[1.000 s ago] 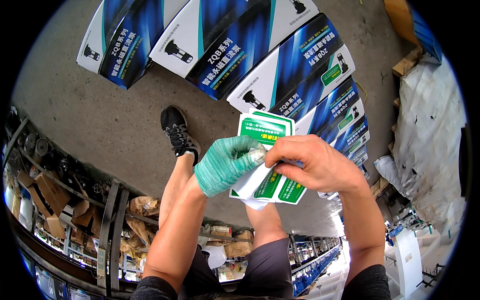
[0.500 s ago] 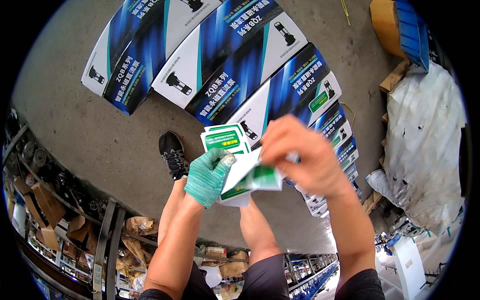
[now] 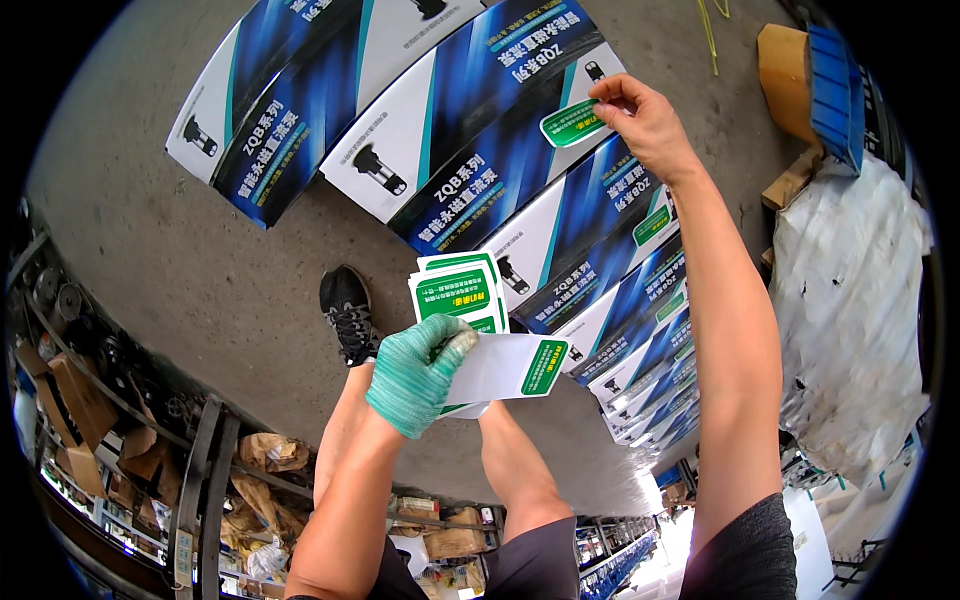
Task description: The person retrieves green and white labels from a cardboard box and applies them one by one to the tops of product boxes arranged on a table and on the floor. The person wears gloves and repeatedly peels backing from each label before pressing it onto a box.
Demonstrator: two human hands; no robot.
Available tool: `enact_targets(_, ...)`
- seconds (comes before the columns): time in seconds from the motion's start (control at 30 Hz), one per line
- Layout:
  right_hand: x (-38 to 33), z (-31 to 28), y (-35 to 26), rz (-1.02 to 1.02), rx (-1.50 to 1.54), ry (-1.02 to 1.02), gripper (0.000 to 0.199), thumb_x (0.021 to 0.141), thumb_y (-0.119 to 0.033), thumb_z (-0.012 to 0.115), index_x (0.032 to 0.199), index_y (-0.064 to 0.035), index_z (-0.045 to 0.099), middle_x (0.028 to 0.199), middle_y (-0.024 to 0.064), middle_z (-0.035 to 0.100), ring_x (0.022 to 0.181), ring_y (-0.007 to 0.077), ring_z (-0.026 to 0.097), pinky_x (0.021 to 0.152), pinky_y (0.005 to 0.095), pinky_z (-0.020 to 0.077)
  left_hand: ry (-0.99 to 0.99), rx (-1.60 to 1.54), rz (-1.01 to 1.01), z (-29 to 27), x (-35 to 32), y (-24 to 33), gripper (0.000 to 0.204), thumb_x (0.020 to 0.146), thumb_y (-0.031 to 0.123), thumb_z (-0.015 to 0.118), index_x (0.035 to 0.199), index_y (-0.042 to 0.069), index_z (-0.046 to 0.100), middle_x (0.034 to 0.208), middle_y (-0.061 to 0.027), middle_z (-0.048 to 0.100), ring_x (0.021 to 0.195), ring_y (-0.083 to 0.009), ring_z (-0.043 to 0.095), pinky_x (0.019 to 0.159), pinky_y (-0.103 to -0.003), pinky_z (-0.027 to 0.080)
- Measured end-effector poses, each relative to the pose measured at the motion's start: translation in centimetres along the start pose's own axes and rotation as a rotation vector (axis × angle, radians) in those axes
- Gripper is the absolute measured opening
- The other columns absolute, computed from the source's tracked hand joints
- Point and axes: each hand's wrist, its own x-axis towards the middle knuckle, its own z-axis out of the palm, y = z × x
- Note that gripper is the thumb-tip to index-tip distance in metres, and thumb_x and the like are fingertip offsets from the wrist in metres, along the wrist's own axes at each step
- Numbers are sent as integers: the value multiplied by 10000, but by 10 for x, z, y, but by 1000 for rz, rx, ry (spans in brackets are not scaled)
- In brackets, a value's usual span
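My left hand (image 3: 420, 370), in a green knit glove, is closed on a bunch of white-backed label sheets (image 3: 458, 293) with green stickers. A mostly bare white backing strip (image 3: 495, 365) juts out to the right from its thumb, with one green sticker at the end. Farther off, my bare right hand (image 3: 640, 120) pinches a single green sticker (image 3: 574, 124) by its right end. That sticker is over the white and blue top of a printed carton (image 3: 470, 130); whether it touches the surface I cannot tell. A nearer carton bears a similar green sticker (image 3: 652, 226).
Another printed carton (image 3: 290, 100) stands at the far left, and several more run in a row toward the lower right. A blue bin (image 3: 835, 95) and a whitish plastic sheet (image 3: 850, 290) lie at the right. Metal shelving (image 3: 205, 490) with brown cardboard is at the lower left.
My right hand has moved away from the label sheets, up and forward over the carton, carrying one peeled sticker. My left hand still grips the sheets, and the bare backing now shows.
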Motion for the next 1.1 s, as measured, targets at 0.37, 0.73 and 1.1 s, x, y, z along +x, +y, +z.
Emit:
enact_targets(0.37, -1, 31, -4, -146, -495, 363, 241, 918, -95, 709, 1159, -95, 701, 1033, 111, 679, 903, 300, 707, 841, 389, 572, -13, -57, -2, 0, 0, 6, 182, 955, 146, 753, 1069, 4, 742, 873, -146, 751, 736, -174, 660, 711, -333, 547)
enact_targets(0.73, -22, 61, -11, 641, 992, 23, 268, 995, -21, 512, 1228, 56, 620, 1131, 219, 729, 997, 326, 765, 815, 347, 659, 14, -181, -26, -12, -2, 16, 177, 967, 150, 752, 1071, 7, 745, 899, -77, 742, 789, -108, 607, 750, -293, 529)
enact_targets(1.1, -84, 37, -145, 224, 489, -745, 475, 961, -170, 752, 1373, -89, 530, 1128, 64, 653, 1049, 155, 646, 883, 317, 554, 174, -413, -18, -47, 3, -4, 206, 995, 212, 737, 1101, 35, 754, 987, -24, 738, 888, -95, 607, 846, -272, 515)
